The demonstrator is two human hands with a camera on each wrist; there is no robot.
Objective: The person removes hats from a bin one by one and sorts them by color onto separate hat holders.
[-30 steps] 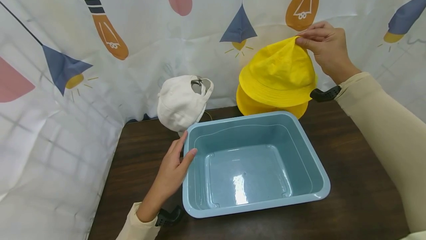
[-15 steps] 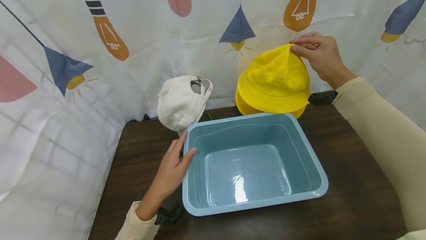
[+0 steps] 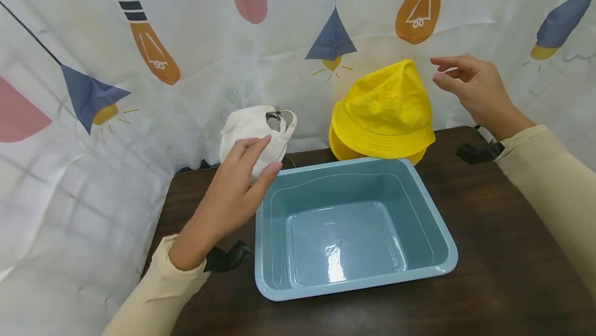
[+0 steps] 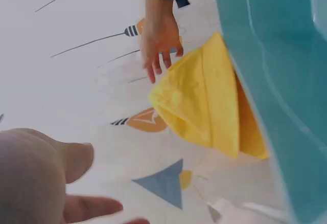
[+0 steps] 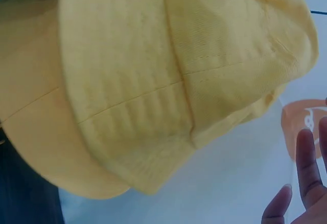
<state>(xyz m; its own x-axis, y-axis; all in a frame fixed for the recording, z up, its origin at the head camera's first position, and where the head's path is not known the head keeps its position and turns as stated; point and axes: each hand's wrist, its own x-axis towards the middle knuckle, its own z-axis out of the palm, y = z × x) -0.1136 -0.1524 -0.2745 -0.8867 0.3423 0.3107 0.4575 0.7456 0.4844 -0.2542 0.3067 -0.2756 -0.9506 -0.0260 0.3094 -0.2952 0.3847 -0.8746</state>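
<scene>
A yellow bucket hat (image 3: pixel 386 108) with a peaked crown sits on another yellow hat (image 3: pixel 342 147), whose brim shows beneath it behind the basin. My right hand (image 3: pixel 472 79) is just right of the crown, its fingers loosely bent and holding nothing; the right wrist view shows it apart from the hat (image 5: pixel 133 70). My left hand (image 3: pixel 233 180) hovers in front of a white cap (image 3: pixel 247 123), fingers extended and thumb apart, partly hiding the cap. Whether it touches the cap is unclear. The light blue plastic basin (image 3: pixel 354 288) stands below and to the right of this hand.
The dark wooden table (image 3: pixel 489 253) carries the basin and hats. A white curtain (image 3: pixel 195 67) printed with lamps hangs close behind them and along the left side.
My right hand has let go of the yellow hat's crown and drawn away to the right. My left hand has left the basin's rim and moved up to the white cap.
</scene>
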